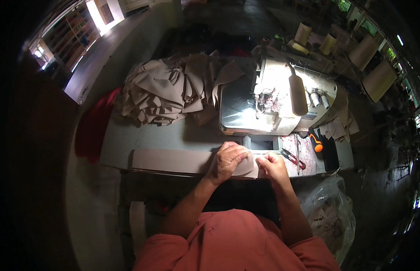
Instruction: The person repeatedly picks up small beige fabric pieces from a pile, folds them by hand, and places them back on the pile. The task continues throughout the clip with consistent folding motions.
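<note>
While a pale cloth sits at the front edge of the surface, the left hand curls tight and holds it, and the right hand pinches its right edge, fingers nearly closed. If the hands pull unevenly, it could stretch or crease. Red snips lie just right of them; cloth dragged over those might snag. Behind stands a sewing machine.

Dim room, bright opening, tall shelves, dark floor
</note>
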Motion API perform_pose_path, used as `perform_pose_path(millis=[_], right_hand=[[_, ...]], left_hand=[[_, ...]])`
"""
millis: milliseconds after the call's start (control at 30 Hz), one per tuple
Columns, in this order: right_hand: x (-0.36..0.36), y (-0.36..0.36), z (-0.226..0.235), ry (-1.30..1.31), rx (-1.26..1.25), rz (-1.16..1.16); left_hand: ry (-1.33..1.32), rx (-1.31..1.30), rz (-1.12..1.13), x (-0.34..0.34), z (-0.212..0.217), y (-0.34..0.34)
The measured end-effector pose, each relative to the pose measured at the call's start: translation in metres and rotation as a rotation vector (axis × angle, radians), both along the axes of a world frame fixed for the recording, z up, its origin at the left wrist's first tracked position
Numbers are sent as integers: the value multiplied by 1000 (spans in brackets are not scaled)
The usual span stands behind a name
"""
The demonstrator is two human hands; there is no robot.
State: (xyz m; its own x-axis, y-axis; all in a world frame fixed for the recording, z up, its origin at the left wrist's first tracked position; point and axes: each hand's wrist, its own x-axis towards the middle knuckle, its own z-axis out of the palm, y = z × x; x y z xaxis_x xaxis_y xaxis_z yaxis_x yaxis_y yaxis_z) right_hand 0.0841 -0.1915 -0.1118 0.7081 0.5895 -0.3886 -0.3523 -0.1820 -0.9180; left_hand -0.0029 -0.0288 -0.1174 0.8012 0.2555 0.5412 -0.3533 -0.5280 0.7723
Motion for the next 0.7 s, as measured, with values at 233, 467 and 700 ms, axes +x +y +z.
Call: perform_pose_path(millis=[233,467,700], right_hand=[[-9,30,35,-466,174,353],[-58,55,96,-272,322,159],[-34,32,59,72,241,99]], left_hand=[[-29,52,184,-14,10,0],[-32,-1169,20,-97,15,9],[-422,-1112,654,-130,43,102]])
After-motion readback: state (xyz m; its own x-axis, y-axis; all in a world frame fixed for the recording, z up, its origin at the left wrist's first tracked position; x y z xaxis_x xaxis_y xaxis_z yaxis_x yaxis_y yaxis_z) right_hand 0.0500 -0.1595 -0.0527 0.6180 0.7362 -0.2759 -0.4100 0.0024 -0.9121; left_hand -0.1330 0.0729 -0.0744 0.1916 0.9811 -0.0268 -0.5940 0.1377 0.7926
